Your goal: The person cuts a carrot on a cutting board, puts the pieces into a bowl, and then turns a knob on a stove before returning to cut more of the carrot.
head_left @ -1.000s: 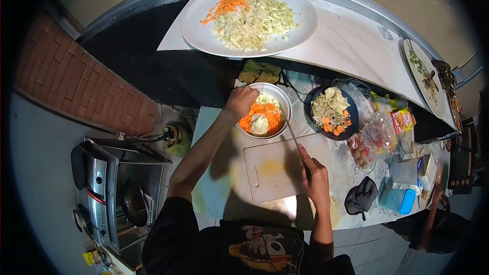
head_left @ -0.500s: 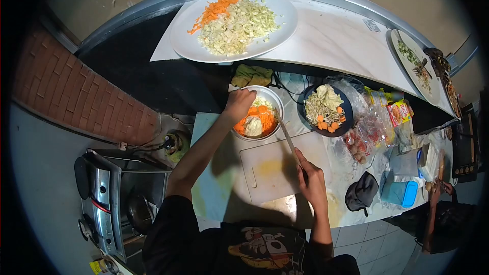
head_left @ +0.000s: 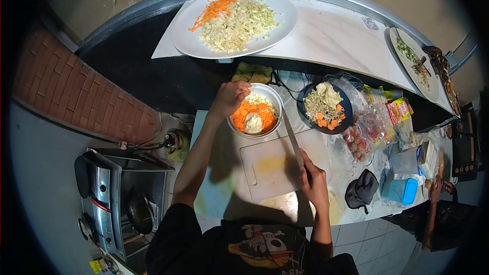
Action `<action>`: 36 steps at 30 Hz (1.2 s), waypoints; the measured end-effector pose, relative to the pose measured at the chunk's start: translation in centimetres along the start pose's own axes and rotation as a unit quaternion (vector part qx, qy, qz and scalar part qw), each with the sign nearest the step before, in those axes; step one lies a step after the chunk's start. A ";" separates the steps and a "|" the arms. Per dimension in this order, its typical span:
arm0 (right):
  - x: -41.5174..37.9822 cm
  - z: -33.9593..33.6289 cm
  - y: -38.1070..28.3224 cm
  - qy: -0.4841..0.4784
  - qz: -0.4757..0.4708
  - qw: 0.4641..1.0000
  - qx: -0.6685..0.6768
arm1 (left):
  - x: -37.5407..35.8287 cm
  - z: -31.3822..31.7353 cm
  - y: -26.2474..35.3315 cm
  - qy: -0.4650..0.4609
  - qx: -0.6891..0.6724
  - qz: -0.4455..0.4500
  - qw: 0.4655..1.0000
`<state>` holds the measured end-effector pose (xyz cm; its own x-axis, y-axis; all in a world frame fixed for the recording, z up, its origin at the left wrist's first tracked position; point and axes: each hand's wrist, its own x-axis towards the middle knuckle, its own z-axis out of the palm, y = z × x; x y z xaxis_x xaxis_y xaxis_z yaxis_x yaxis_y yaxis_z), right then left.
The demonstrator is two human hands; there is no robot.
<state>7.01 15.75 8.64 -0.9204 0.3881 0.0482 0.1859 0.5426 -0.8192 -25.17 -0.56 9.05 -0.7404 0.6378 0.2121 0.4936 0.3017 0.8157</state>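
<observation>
In my right hand (head_left: 316, 183) is the handle of a long kitchen knife (head_left: 292, 140). The blade points away from me, its tip beside the rim of a white bowl (head_left: 277, 103). That bowl holds orange carrot pieces (head_left: 267, 117), pale chopped vegetable and a pale rounded lump (head_left: 253, 123). Over the bowl's upper left edge, my left hand (head_left: 229, 101) is closed, with a bit of orange carrot (head_left: 247, 91) at its fingertips. Below the bowl lies a white cutting board (head_left: 267, 170), stained yellow in the middle.
A large plate of shredded vegetables (head_left: 183, 35) stands on the raised shelf (head_left: 331, 25). Right of the bowl is a dark plate (head_left: 305, 107) with sprouts and carrot slices. Plastic bags (head_left: 374, 117), a black cap-like item (head_left: 361, 191) and a blue-lidded container (head_left: 400, 191) sit further right. Another person's hand (head_left: 435, 188) shows there.
My left hand has shifted slightly left and up from the bowl's inside edge. My right hand has drawn the knife a little to the right, its tip now outside the bowl.
</observation>
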 end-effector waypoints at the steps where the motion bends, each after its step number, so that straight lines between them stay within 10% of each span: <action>1: -0.1 0.1 0.1 0.000 0.001 1.000 -0.001 | -0.2 0.0 -0.2 -0.001 -0.001 0.000 1.000; 12: -2.1 0.7 0.1 -0.011 0.011 0.999 0.047 | -6.3 2.0 3.4 0.018 -0.285 -0.079 0.955; 20: -6.5 3.4 2.1 0.009 0.038 0.997 0.070 | -15.0 9.7 4.4 -0.099 -0.269 -0.134 0.949; 36: -8.5 4.6 3.7 -0.090 0.040 0.995 -0.010 | -17.1 13.8 3.8 0.005 -0.014 -0.091 0.996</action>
<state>13.95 11.01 2.55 -0.9488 0.2916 -0.1213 0.2661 0.5311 -0.8044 -4.36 -0.57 1.10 -0.8208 0.5675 0.0648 0.3383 0.3917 0.8557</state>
